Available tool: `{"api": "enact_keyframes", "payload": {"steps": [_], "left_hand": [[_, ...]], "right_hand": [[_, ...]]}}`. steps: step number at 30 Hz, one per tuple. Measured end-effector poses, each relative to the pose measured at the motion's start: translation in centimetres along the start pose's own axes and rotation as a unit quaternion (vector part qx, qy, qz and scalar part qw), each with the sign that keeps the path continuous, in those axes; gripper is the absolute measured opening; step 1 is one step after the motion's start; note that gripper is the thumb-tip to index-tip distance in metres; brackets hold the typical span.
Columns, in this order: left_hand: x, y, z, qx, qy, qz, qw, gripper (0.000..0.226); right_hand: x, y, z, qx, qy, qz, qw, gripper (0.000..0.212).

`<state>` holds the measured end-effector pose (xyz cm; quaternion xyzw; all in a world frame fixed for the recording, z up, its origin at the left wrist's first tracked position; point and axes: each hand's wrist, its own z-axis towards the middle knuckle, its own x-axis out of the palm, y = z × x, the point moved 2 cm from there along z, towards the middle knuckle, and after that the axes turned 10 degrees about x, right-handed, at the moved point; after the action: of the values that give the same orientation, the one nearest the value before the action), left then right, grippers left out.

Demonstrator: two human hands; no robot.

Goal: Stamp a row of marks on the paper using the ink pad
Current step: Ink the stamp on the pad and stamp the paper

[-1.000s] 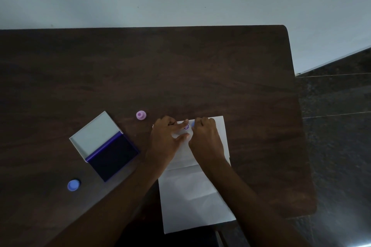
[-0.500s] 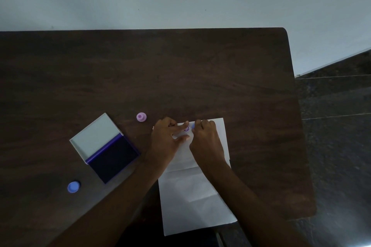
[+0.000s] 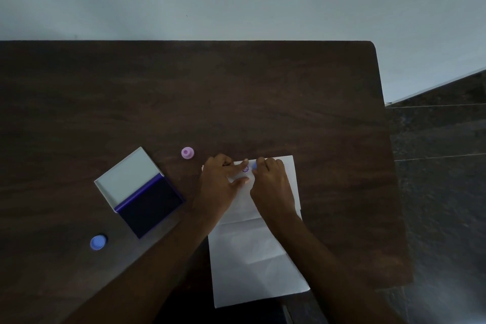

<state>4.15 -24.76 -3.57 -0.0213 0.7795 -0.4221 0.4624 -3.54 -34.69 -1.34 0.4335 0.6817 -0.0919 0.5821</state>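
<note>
A white creased sheet of paper (image 3: 252, 258) lies on the dark wooden table (image 3: 236, 100), its near end hanging over the table's front edge. My left hand (image 3: 221, 184) rests flat on the paper's top left, fingers spread, holding it down. My right hand (image 3: 271, 184) grips a small blue stamp (image 3: 254, 166) pressed near the paper's top edge. A purple mark (image 3: 245, 169) shows just left of the stamp, between my two hands. The open ink pad (image 3: 151, 205), dark blue with a white lid, sits to the left.
A pink round stamp (image 3: 187, 152) stands on the table above and left of my left hand. A blue round cap (image 3: 98, 242) lies near the front left. The table's right edge drops to a dark tiled floor (image 3: 441, 166).
Hardly anything has changed. Both hands stay at the paper's top edge, with the stamp held beside the purple mark.
</note>
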Motion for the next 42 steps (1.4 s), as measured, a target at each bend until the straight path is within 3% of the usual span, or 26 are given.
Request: {"api": "enact_keyframes", "payload": {"steps": [8,20,27,32,35,37,42], "left_hand": [[0.3,-0.5,-0.5,0.005,0.022,0.052,0.998,0.044],[-0.3,-2.0,-1.0,0.014,-0.005,0.020,1.000,0.050],[-1.6,-2.4,-2.0,-0.050,-0.008,0.015,0.999,0.040],[-3.8,-2.2,-4.5,-0.017,-0.029,-0.089,0.995,0.019],[-4.6,-1.5,-5.7,-0.097,-0.031,-0.059,0.993,0.027],[-5.4,-1.2,-6.5,-0.095,-0.039,-0.078,0.992,0.027],[-7.6,-0.4,-9.5,-0.143,-0.022,-0.107,0.984,0.039]], "right_hand": [[-3.0,-1.9,-4.6,0.060,-0.173,0.184,0.966,0.021],[-1.1,-2.0,-5.9,0.107,-0.134,0.207,0.963,0.024],[-1.7,-1.7,-6.3,0.105,-0.155,0.238,0.953,0.023],[-2.9,-0.4,-6.3,0.110,-0.109,0.305,0.940,0.028],[-3.2,0.8,-6.1,0.155,-0.062,0.360,0.918,0.024],[-3.4,1.6,-6.2,0.167,-0.034,0.413,0.895,0.020],[-4.4,4.2,-7.0,0.188,0.074,0.575,0.793,0.016]]}}
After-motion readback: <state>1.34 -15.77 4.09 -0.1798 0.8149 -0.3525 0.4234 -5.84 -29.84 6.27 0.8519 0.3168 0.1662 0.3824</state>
